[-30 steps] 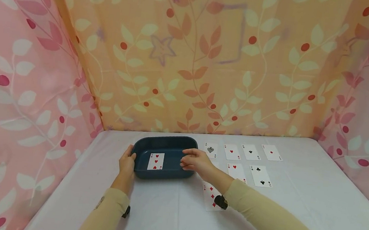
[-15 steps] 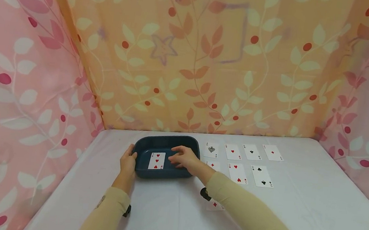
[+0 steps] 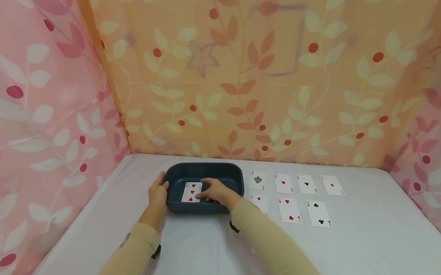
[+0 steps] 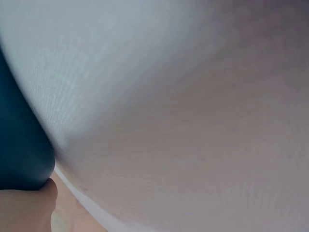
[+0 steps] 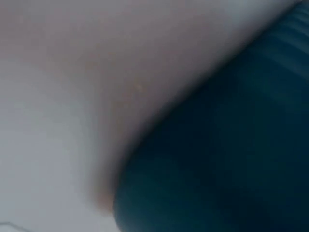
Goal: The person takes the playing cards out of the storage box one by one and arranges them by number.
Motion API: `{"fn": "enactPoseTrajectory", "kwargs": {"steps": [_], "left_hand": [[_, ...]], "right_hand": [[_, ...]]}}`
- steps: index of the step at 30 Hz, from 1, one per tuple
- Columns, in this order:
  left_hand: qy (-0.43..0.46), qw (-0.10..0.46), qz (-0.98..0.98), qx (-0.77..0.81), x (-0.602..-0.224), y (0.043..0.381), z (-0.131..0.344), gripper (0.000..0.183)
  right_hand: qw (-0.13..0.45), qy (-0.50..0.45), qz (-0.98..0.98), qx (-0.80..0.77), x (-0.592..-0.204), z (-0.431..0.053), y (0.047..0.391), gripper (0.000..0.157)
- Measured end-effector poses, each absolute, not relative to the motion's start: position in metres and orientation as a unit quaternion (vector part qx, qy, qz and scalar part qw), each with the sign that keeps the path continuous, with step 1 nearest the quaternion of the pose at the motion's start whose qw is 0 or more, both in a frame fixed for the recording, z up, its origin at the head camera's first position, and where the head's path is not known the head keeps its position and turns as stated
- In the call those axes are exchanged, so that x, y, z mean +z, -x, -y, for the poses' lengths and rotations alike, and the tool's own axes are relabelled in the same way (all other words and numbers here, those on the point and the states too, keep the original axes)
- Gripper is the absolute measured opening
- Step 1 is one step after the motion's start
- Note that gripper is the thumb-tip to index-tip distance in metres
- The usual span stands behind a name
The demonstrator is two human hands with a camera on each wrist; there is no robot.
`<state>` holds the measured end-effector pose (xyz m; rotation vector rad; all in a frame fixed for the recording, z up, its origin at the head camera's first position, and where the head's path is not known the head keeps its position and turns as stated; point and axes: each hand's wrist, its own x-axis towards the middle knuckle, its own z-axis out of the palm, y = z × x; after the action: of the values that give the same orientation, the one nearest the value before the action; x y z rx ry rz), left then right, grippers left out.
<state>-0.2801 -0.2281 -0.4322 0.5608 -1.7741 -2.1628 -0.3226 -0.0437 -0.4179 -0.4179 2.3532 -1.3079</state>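
A dark blue rectangular tray (image 3: pixel 236 181) stands toward the back of the table, with a three of hearts playing card (image 3: pixel 190 191) lying face up inside it. My left hand (image 3: pixel 158 193) grips the tray's left end, thumb at the rim; the left wrist view shows the thumb (image 4: pixel 29 205) against the blue wall. Over the tray's right half reaches my right hand (image 3: pixel 216 192), its thumb and forefinger spread and their tips at the card's right edge. The right wrist view is blurred and mostly filled by the tray's outer side (image 5: pixel 217 169).
Right of the tray, face-up cards lie in rows: aces of spades (image 3: pixel 257 181), hearts (image 3: pixel 284 183), clubs (image 3: pixel 307 184) and diamonds (image 3: pixel 333 185), then twos of diamonds (image 3: pixel 259 200), hearts (image 3: pixel 289 210) and clubs (image 3: pixel 319 214). My right sleeve (image 3: pixel 277 246) covers nearly all of another card.
My right hand has moved left from the tray's right end to the three of hearts, and its sleeve now hides the three of diamonds. The left hand has kept its hold.
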Motion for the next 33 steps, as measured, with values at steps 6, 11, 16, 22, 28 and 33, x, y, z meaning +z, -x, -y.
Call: {"fn": "enactPoseTrajectory", "kwargs": {"steps": [6,11,16,22,28,33], "left_hand": [[-0.192,0.142,0.612,-0.754,-0.432,0.283,0.219,0.049],[-0.189,0.14,0.615,-0.753,-0.433,0.285,0.214,0.049],[-0.194,0.136,0.624,-0.744,-0.433,0.284,0.217,0.05],[-0.194,0.133,0.618,-0.75,-0.432,0.283,0.221,0.05],[-0.18,0.142,0.613,-0.756,-0.432,0.281,0.224,0.05],[-0.167,0.151,0.606,-0.763,-0.432,0.28,0.225,0.05]], "right_hand": [[0.147,0.181,-0.908,-0.348,-0.433,0.048,0.341,0.064],[0.121,0.179,-0.937,-0.275,-0.438,0.054,0.348,0.072],[0.128,0.211,-0.945,-0.212,-0.438,0.063,0.347,0.08],[0.151,0.233,-0.945,-0.173,-0.434,0.069,0.349,0.076],[0.146,0.233,-0.942,-0.192,-0.437,0.078,0.348,0.06],[0.132,0.24,-0.945,-0.177,-0.425,0.091,0.334,0.052]]}}
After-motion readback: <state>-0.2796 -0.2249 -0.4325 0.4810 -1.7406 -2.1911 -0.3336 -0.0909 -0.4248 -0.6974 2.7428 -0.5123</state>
